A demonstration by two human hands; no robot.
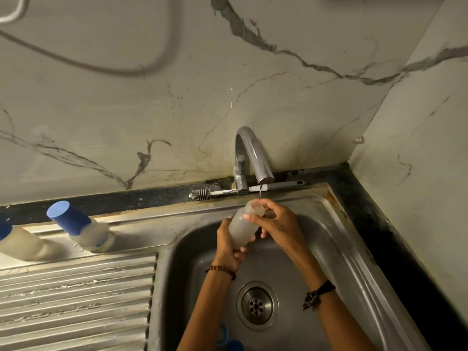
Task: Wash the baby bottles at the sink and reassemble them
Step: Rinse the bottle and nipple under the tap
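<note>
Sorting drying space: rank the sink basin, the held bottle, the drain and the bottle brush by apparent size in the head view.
1. Basin.
2. Bottle, brush: the brush looks longer but thinner, and lies farther away; unranked.
3. Drain, though nearest the camera.

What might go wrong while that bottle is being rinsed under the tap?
The bottle looks wet, and both hands, left hand and right hand, hold it tilted over the sink, so it could slip and drop. The thin stream from the tap might miss its narrow mouth. Blue parts lying in the basin could get splashed with dirty water.
</note>
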